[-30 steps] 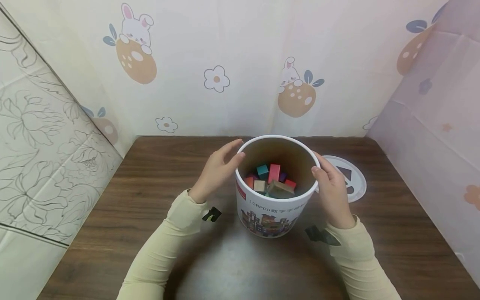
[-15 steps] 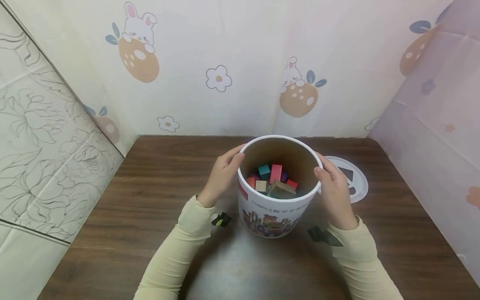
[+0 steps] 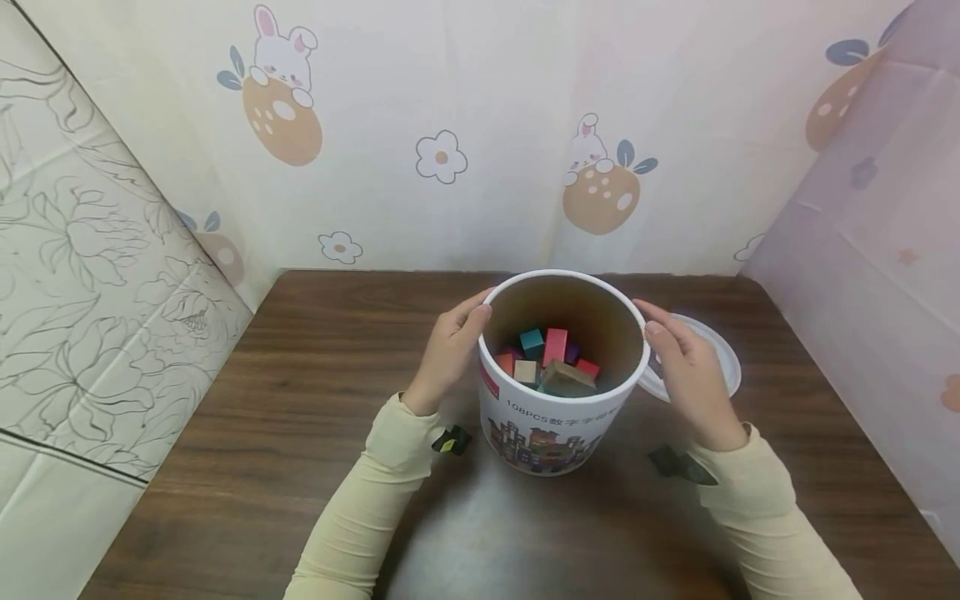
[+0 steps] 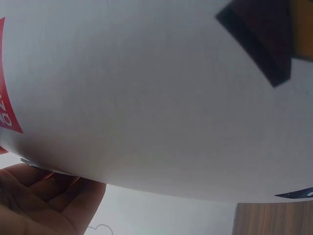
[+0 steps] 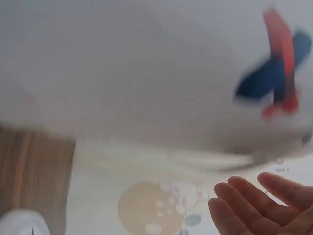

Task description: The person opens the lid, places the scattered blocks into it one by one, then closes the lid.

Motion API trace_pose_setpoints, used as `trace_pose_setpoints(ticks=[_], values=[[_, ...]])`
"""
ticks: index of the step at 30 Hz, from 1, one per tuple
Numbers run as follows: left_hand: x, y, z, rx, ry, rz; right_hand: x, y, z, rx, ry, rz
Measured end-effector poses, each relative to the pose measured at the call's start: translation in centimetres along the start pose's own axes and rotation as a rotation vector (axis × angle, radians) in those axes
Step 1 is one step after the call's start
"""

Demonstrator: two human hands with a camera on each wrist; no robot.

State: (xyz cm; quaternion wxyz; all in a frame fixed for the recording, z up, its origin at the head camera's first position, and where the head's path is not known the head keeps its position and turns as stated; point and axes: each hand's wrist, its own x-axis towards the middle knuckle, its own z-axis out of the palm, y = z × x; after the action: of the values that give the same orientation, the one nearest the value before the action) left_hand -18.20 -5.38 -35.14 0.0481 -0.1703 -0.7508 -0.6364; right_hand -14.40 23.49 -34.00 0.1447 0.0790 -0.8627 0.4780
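A white round bucket (image 3: 498,421) with printed buildings and lettering stands uncovered on the table. Several coloured wooden blocks lie in its bottom, among them a pink-red block (image 3: 555,346), a teal block (image 3: 532,342) and a pale block (image 3: 526,372). With thumb at the rim and fingers along the outer wall, my left hand (image 3: 450,354) grips the bucket's left side. My right hand (image 3: 696,379) is beside the right rim; in the right wrist view its fingers (image 5: 254,205) are extended, with a gap between them and the bucket.
Behind the bucket to the right lies a white lid (image 3: 731,358), partly covered by my right hand. The brown wooden table (image 3: 322,358) meets a patterned curtain (image 3: 487,208) at the back, with more printed sheeting at both sides.
My left hand has closed in on the bucket's left rim and now holds it. My right hand has come off the right rim and shifted rightward. The bucket stays in place.
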Motion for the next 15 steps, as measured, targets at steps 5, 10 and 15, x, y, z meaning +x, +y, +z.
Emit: trace_pose_setpoints(ticks=[5, 10, 15], values=[[-0.1, 0.0, 0.1, 0.002, 0.008, 0.002, 1.2, 1.4, -2.0, -0.034, 0.024, -0.013], [-0.1, 0.1, 0.1, 0.0, 0.011, -0.006, 2.9, 3.1, -4.3, -0.155, 0.025, 0.061], [-0.1, 0.0, 0.2, -0.005, 0.009, -0.009, 4.8, 5.5, -6.5, -0.275, -0.015, 0.15]])
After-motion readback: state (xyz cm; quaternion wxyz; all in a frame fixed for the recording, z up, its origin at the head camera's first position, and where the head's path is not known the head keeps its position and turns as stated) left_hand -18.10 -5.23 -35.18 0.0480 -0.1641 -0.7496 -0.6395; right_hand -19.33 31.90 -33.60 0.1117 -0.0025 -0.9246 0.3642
